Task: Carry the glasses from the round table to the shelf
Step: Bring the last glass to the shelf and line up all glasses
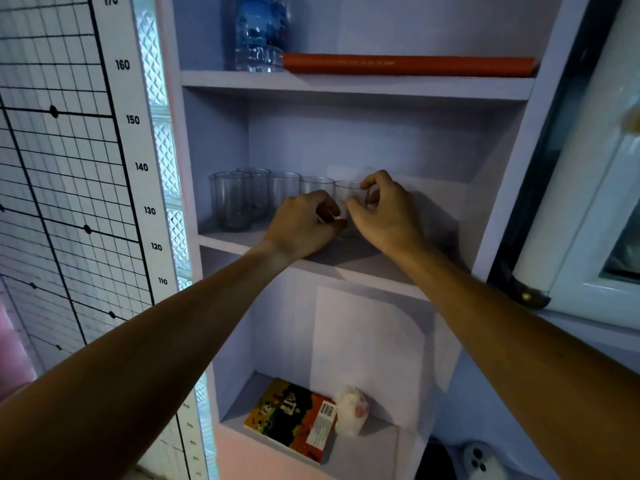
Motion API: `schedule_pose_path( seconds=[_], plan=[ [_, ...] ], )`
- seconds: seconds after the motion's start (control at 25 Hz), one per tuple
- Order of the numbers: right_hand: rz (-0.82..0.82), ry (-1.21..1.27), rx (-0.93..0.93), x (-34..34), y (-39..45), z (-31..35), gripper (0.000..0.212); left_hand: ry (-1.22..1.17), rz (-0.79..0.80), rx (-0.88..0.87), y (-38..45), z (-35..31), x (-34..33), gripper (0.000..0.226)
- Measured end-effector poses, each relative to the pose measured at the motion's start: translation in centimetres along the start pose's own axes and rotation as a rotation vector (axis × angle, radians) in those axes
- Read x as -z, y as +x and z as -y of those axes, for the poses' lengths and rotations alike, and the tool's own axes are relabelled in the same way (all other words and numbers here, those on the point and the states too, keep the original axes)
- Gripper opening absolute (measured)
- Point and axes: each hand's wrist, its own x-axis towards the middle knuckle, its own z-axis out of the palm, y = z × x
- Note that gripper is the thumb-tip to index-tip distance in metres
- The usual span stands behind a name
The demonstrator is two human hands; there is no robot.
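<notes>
1. Both hands are up at the middle shelf: the right hand pinches the rim of a clear glass between thumb and forefinger.
2. The left hand curls its fingers at the same glass's left side, down low.
3. That glass stands on the shelf, at the right end of a row of glasses.
4. Above: a water bottle beside a red book.
5. Below: a colourful box and a white wad.
</notes>
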Motion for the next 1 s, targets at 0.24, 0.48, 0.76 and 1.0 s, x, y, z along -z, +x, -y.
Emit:
schedule_pose_path(
  seconds=[0.24, 0.48, 0.76, 1.0],
  plan=[
    [-0.270, -0.231, 0.388, -2.5, -0.2, 4.8, 0.020, -0.055, 0.059, -0.119, -0.8, 5.1, 3.7, 0.015],
    [0.213, -0.171, 0.235, -5.9, 0.5, 10.8, 0.033, -0.051, -0.006, -0.261, -3.7, 8.9, 8.1, 0.005],
    [0.388, -0.142, 0.105, -8.3, 0.4, 14.0, 0.032, -0.019, -0.077, -0.217, -4.5, 10.2, 10.0, 0.006],
    [0.350, -0.204, 0.056, -8.3, 0.1, 15.4, 0.017, -0.032, -0.106, -0.134, -4.7, 10.5, 10.2, 0.018]
  ],
)
